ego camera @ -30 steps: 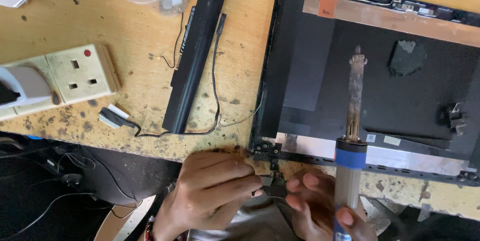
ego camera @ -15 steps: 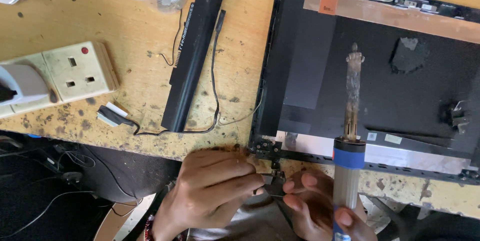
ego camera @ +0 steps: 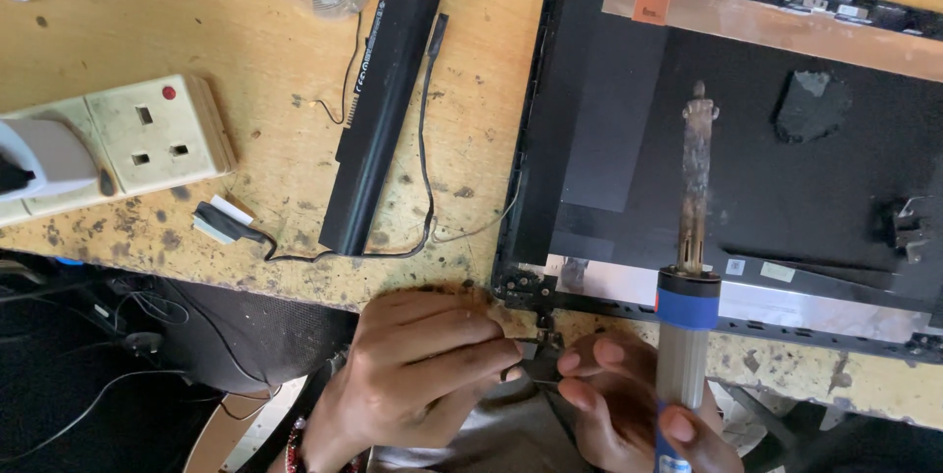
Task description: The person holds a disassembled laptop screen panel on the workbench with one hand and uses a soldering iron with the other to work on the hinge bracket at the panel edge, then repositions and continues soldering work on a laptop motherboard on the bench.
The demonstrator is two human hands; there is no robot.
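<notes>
Upright blue-collared soldering iron (ego camera: 691,267); small dark hinge part (ego camera: 538,348) pinched below

Both hands sit low in the view, close together. The left hand (ego camera: 417,385) comes in from below with its back up. Its fingers (ego camera: 462,355) are stretched out to the right and pinched at the tips. A bead band shows at its wrist. The right hand (ego camera: 629,404) is curled. Its fingertips (ego camera: 580,363) almost meet the left ones, and its thumb presses low down.

Bright, even daylight, soft shadows, sharp focus throughout, mild glare on the foil strip (ego camera: 786,26).
</notes>
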